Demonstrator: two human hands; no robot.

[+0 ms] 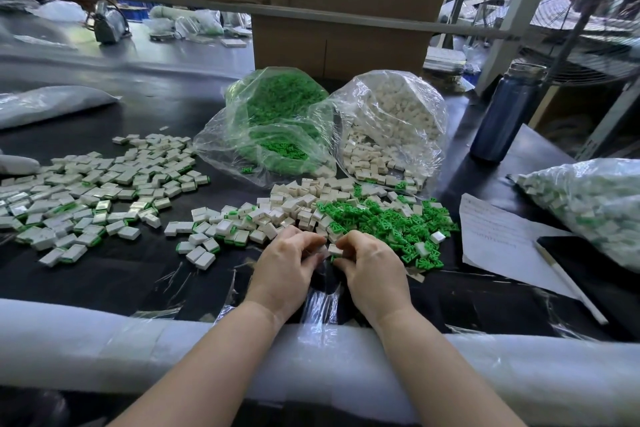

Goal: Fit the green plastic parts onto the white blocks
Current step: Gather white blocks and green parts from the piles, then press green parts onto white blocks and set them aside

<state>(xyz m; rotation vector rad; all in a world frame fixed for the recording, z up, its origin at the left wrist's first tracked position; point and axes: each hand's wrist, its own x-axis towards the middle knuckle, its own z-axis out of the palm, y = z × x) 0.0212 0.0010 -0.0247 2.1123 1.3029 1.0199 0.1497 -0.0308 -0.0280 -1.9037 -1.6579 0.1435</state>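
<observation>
My right hand [372,263] pinches a small white block [335,249] between thumb and fingers, just above the black table [121,274]. My left hand [289,262] has its fingers curled close beside it, fingertips near the same block; what they hold is hidden. Behind my hands lies a heap of loose white blocks [301,199], and to the right a heap of green plastic parts [384,222]. To the left spreads a wide scatter of white blocks with green parts fitted [93,191].
Two open clear bags lie at the back, one of green parts [277,121], one of white blocks [391,125]. A blue bottle [502,114], a paper sheet [498,232] with a pen [568,284], and a full bag [588,204] sit right. White foam [104,343] pads the near edge.
</observation>
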